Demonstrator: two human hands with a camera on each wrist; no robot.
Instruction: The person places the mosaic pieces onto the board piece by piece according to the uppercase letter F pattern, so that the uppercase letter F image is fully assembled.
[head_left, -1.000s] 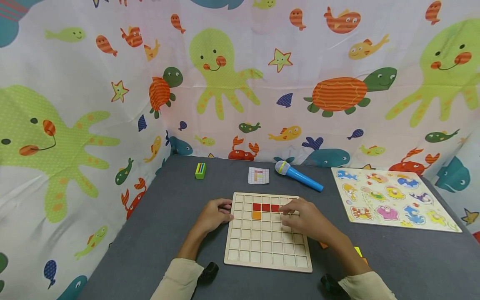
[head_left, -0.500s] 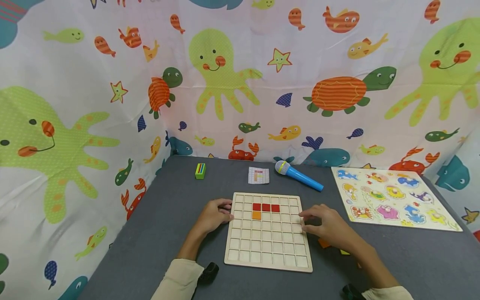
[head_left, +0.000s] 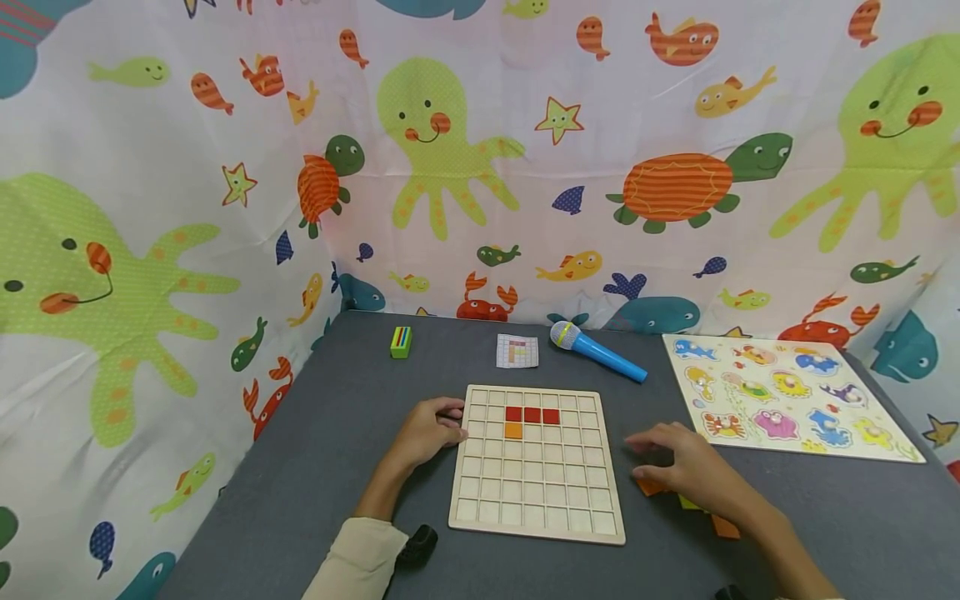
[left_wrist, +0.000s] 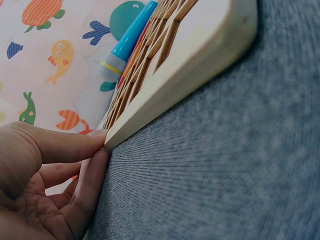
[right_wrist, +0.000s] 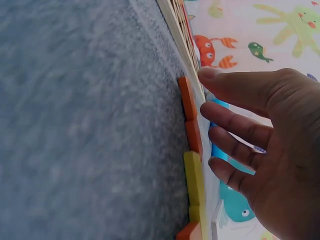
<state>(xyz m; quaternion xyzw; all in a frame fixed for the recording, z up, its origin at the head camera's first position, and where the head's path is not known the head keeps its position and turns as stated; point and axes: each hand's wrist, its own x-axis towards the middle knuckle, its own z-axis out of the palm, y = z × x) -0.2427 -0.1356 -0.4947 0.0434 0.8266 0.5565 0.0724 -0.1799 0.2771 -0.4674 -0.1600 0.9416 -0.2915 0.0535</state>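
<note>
A square wooden grid board (head_left: pixel 537 467) lies on the grey tabletop. Three red tiles (head_left: pixel 532 415) form a row in its upper part, and one orange tile (head_left: pixel 513 430) fills the cell under the leftmost red one. At the board's left edge, my left hand (head_left: pixel 429 432) pinches the wooden rim between thumb and finger, as the left wrist view shows close up. To the right of the board, my right hand (right_wrist: pixel 270 135) is over loose orange tiles (head_left: pixel 651 487) and yellow tiles (right_wrist: pixel 194 180), fingers spread and relaxed, holding nothing. It partly hides those tiles in the head view.
Behind the board lie a small printed grid card (head_left: pixel 517 352) and a blue toy microphone (head_left: pixel 598 353). A green box with coloured stripes (head_left: pixel 401 342) stands at the back left. On the right is a sea-animal puzzle board (head_left: pixel 787 400). A printed curtain (head_left: pixel 480 150) encloses the table.
My right hand has left the red tiles on the board and moved right and toward me, over the loose tiles. My left hand has stayed at the board's edge.
</note>
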